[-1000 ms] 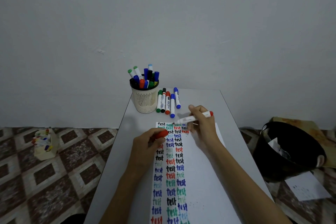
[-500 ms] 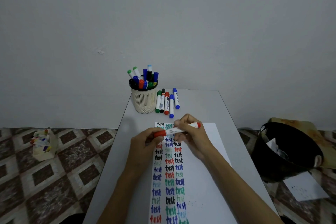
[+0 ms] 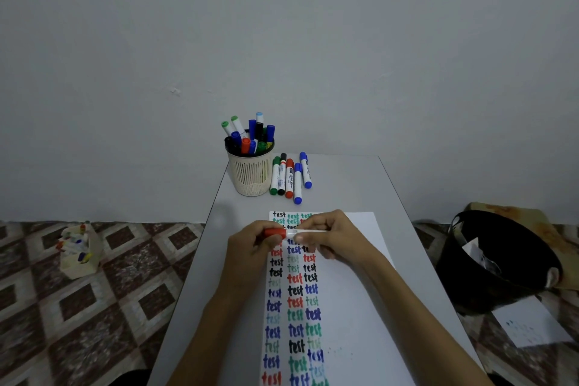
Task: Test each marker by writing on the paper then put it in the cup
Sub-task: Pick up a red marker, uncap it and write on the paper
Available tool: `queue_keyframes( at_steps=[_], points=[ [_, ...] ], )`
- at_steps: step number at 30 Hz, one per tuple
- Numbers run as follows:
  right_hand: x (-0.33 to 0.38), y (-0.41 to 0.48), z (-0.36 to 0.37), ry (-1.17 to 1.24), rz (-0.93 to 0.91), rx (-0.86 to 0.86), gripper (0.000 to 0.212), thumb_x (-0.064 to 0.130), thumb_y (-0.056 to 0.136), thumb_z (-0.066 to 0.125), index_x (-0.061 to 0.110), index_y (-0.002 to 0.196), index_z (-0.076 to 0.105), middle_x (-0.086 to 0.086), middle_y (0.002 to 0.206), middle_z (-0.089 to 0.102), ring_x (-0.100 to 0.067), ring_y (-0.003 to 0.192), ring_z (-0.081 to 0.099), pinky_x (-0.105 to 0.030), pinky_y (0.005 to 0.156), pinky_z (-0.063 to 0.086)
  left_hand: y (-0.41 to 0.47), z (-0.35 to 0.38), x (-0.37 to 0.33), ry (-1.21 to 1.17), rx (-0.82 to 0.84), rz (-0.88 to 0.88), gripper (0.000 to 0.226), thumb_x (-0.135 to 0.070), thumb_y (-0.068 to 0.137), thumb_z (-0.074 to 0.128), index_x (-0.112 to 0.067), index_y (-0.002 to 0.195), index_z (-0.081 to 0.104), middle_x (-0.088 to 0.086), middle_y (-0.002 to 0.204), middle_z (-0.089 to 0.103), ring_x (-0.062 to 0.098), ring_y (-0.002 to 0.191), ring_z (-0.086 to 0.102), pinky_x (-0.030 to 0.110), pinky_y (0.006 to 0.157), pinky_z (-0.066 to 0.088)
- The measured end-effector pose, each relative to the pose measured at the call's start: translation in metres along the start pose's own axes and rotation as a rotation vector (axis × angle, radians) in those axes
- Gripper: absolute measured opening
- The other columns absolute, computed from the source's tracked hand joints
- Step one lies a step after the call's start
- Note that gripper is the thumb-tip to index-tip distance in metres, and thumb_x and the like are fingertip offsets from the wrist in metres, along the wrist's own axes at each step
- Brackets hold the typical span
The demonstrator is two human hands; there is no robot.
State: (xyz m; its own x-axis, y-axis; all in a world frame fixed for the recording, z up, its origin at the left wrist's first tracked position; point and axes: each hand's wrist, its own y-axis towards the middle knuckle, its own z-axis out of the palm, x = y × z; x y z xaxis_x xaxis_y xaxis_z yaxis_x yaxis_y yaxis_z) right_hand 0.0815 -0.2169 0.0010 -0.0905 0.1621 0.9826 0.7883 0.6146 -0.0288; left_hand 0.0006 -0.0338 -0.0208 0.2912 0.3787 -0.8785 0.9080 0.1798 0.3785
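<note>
Just below the middle of the frame, the person's two hands meet over the top of the paper (image 3: 354, 260) and hold a red marker (image 3: 293, 231) level between them. The left hand (image 3: 250, 247) has its fingers and thumb curled round the red cap (image 3: 275, 232). The right hand (image 3: 336, 238) pinches the white barrel, thumb beneath and fingers curled over it. Both grips are closed tight on the marker, and the cap sits against the barrel. The paper lies on the grey table (image 3: 360, 185) and carries columns of the word "test" in black, red, blue and green. Above the hands, near the table's far left corner, stands the cream cup (image 3: 250, 178), full of pens. Just to its right, five markers (image 3: 289, 178) lie side by side.
</note>
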Motion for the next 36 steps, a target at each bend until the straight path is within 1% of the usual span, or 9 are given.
queue_keyframes(
  at_steps=[5, 9, 15, 19, 24, 26, 28, 30, 36],
  points=[
    [0.002, 0.002, -0.002, 0.006, 0.034, 0.067, 0.021, 0.032, 0.080, 0.075, 0.012, 0.086, 0.075, -0.020, 0.070, 0.063, -0.021, 0.044, 0.040, -0.027, 0.042, 0.026, 0.000, -0.001, 0.002, 0.051, -0.025, 0.089, 0.015, -0.030, 0.083, 0.058, -0.021, 0.094, 0.063, -0.008, 0.084, 0.067, 0.005, 0.074, 0.067, 0.019, 0.063, 0.055],
    [0.008, 0.003, -0.006, -0.045, 0.058, 0.081, 0.022, 0.022, 0.084, 0.072, 0.003, 0.095, 0.072, -0.007, 0.065, 0.064, -0.017, 0.048, 0.043, -0.025, 0.044, 0.030, 0.001, 0.000, 0.002, 0.073, -0.025, 0.126, 0.029, -0.043, 0.083, 0.053, -0.020, 0.096, 0.063, -0.009, 0.086, 0.067, 0.004, 0.075, 0.067, 0.018, 0.062, 0.055],
    [0.029, 0.026, -0.010, -0.762, -0.120, 0.135, 0.022, 0.026, 0.082, 0.073, 0.020, 0.104, 0.072, 0.000, 0.099, 0.069, -0.017, 0.088, 0.060, -0.036, 0.077, 0.050, -0.001, 0.005, -0.001, 0.054, -0.054, 0.039, 0.016, -0.034, 0.087, 0.060, -0.027, 0.101, 0.060, -0.008, 0.085, 0.067, 0.005, 0.073, 0.067, 0.018, 0.061, 0.054],
    [0.059, 0.055, -0.012, -1.087, -0.180, 0.009, 0.015, 0.015, 0.089, 0.063, 0.017, 0.103, 0.064, 0.001, 0.097, 0.065, -0.014, 0.085, 0.059, -0.038, 0.086, 0.053, 0.002, 0.006, 0.002, 0.008, -0.047, -0.075, 0.057, -0.018, 0.086, 0.062, -0.027, 0.136, 0.035, -0.012, 0.108, 0.060, -0.006, 0.093, 0.060, 0.009, 0.070, 0.049],
    [0.114, 0.093, -0.014, -0.471, -0.479, -0.551, 0.019, 0.012, 0.089, 0.064, 0.010, 0.108, 0.061, 0.005, 0.094, 0.063, -0.009, 0.082, 0.061, -0.033, 0.079, 0.056, 0.003, 0.007, 0.005, 0.057, -0.010, -0.122, 0.057, -0.011, 0.086, 0.062, -0.019, 0.138, 0.039, -0.006, 0.121, 0.056, -0.010, 0.099, 0.056, 0.005, 0.076, 0.046],
    [0.129, 0.106, -0.007, -0.305, -0.570, -0.664, 0.032, 0.011, 0.091, 0.061, 0.010, 0.121, 0.050, 0.002, 0.091, 0.063, -0.005, 0.076, 0.063, -0.027, 0.072, 0.058, 0.002, 0.008, 0.008, 0.169, 0.009, -0.095, 0.050, -0.022, 0.087, 0.060, -0.018, 0.134, 0.044, -0.002, 0.128, 0.055, 0.004, 0.109, 0.057, 0.020, 0.089, 0.050],
    [0.133, 0.118, 0.000, -0.291, -0.618, -0.682, 0.046, 0.009, 0.091, 0.061, 0.014, 0.132, 0.040, -0.001, 0.088, 0.064, -0.009, 0.072, 0.066, -0.026, 0.068, 0.058, 0.002, 0.010, 0.012, 0.287, 0.027, -0.086, 0.048, -0.024, 0.089, 0.058, -0.018, 0.134, 0.044, 0.000, 0.135, 0.051, 0.015, 0.121, 0.050, 0.038, 0.102, 0.043],
    [0.128, 0.126, 0.007, -0.363, -0.628, -0.657, 0.054, 0.010, 0.091, 0.060, 0.018, 0.138, 0.034, -0.001, 0.089, 0.064, -0.012, 0.073, 0.066, -0.028, 0.069, 0.059, 0.002, 0.012, 0.016, 0.355, 0.036, -0.063, 0.047, -0.027, 0.091, 0.054, -0.018, 0.135, 0.043, 0.001, 0.139, 0.047, 0.016, 0.128, 0.042, 0.043, 0.110, 0.032],
    [0.106, 0.138, 0.013, -0.551, -0.593, -0.525, 0.048, 0.012, 0.091, 0.059, 0.024, 0.133, 0.040, -0.005, 0.078, 0.068, -0.019, 0.067, 0.066, -0.042, 0.066, 0.058, 0.005, 0.015, 0.018, 0.487, 0.119, -0.015, 0.047, -0.034, 0.095, 0.042, -0.016, 0.137, 0.041, -0.001, 0.144, 0.041, 0.009, 0.135, 0.031, 0.031, 0.117, 0.008]
  ],
)
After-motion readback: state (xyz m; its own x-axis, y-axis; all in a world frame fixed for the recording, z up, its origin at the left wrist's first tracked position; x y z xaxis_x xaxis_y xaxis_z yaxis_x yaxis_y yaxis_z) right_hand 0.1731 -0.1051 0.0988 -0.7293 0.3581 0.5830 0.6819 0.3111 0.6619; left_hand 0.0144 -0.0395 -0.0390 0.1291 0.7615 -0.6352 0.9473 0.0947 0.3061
